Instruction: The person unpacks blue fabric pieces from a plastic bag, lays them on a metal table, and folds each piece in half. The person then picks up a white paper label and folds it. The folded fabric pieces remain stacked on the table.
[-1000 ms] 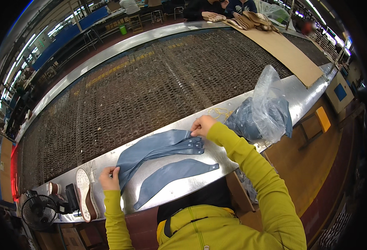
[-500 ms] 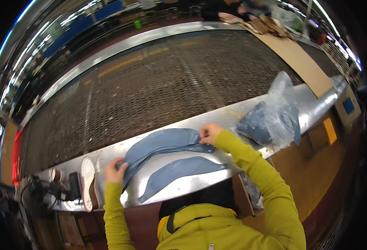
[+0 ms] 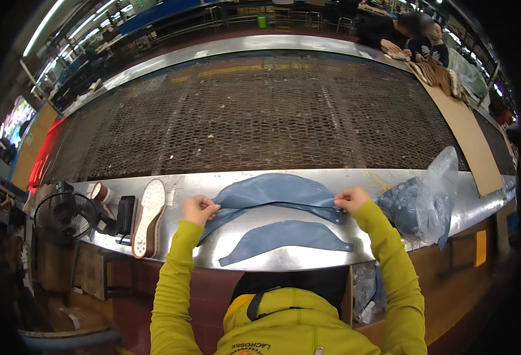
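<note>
My left hand pinches the left end of a curved blue-grey piece of sheet material, which looks like leather or cloth. At its other end, the fingers of my right hand are closed in a pinch. A second similar piece lies under it, mostly covered, its lower edge and ends showing. Nearer to me, a separate curved blue-grey piece lies flat on the metal ledge, apart from both hands.
On the left stand a shoe sole, a black case and a black fan. A clear plastic bag with blue-grey pieces lies right. Beyond the ledge stretches a wide mesh surface, with cardboard and people at far right.
My view has turned and levelled. The left end of the upper piece has come up and away from the piece beneath, with my left hand on it. The nearer piece stays on the ledge.
</note>
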Motion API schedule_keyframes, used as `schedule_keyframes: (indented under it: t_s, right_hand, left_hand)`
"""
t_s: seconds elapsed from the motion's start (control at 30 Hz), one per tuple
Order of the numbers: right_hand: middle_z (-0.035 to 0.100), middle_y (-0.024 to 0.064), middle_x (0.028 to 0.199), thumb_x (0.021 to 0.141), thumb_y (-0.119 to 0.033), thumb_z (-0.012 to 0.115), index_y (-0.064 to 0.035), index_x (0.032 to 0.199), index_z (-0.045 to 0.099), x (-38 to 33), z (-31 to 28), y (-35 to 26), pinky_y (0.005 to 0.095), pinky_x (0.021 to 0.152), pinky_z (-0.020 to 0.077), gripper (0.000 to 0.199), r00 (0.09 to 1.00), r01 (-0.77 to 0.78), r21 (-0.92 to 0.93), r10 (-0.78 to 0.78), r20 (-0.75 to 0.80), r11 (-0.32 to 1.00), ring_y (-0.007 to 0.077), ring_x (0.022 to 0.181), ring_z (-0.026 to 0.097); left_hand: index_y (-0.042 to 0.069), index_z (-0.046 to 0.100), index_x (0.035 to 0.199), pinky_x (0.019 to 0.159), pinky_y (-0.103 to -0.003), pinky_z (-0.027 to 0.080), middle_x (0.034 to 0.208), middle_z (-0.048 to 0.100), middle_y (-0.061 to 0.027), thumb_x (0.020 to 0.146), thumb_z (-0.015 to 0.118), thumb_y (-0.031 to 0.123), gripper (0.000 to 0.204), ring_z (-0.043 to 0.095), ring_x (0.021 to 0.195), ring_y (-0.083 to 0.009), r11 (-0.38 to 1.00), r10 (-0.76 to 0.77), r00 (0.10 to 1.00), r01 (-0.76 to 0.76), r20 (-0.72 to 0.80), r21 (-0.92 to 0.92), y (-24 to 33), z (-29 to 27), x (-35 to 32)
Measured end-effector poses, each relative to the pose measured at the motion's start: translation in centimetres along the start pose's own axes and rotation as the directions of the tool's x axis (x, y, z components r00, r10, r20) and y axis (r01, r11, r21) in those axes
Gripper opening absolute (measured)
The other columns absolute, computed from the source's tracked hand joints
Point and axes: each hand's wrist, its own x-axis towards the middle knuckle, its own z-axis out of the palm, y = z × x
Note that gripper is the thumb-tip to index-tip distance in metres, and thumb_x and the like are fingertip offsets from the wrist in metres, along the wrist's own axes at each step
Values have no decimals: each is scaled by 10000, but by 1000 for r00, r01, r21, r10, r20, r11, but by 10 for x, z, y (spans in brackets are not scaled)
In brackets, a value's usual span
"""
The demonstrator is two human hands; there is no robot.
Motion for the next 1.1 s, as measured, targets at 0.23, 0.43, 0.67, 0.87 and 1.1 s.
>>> schedule_keyframes:
  t_s: [0.23,0.43,0.67,0.87,1.1]
  right_hand:
    - [689,83,786,806,-122,691,12,920,713,-14,1,-23,262,626,476,177,996,-37,-55,33,-81,998,121,689,602]
    - [696,84,781,799,-120,703,16,938,712,-67,-15,-18,244,623,468,195,998,20,22,-19,-54,1000,95,674,589]
    - [684,61,738,812,-117,690,9,917,706,-118,13,22,235,630,478,166,992,-26,146,43,-118,989,84,665,593]
    - [627,59,839,778,-87,695,-4,983,669,-124,19,25,261,638,468,222,953,176,-281,-235,-191,943,156,700,564]
    - [587,107,891,716,-69,684,-50,1318,427,-136,25,9,376,758,467,655,858,384,-555,-507,-80,738,278,837,552]
  left_hand:
    - [-47,671,892,526,-218,460,704,642,-53,800,697,69,151,564,561,-87,999,-13,999,11,53,37,18,-6,-6]
    - [-47,686,940,538,-208,430,694,631,-32,807,694,77,182,540,581,-77,991,14,992,3,126,-133,35,-19,-57]
    - [-25,689,994,577,-216,401,721,617,-10,808,694,68,208,485,622,-62,991,-114,969,127,220,-48,-4,12,-108]
    - [-34,666,1016,650,-301,455,854,608,-115,759,705,68,279,560,701,-197,911,130,971,-198,202,363,-6,17,-111]
    - [29,555,1204,895,-413,426,1121,553,-194,690,745,120,555,533,1017,-349,657,398,895,-431,201,618,11,42,-140]
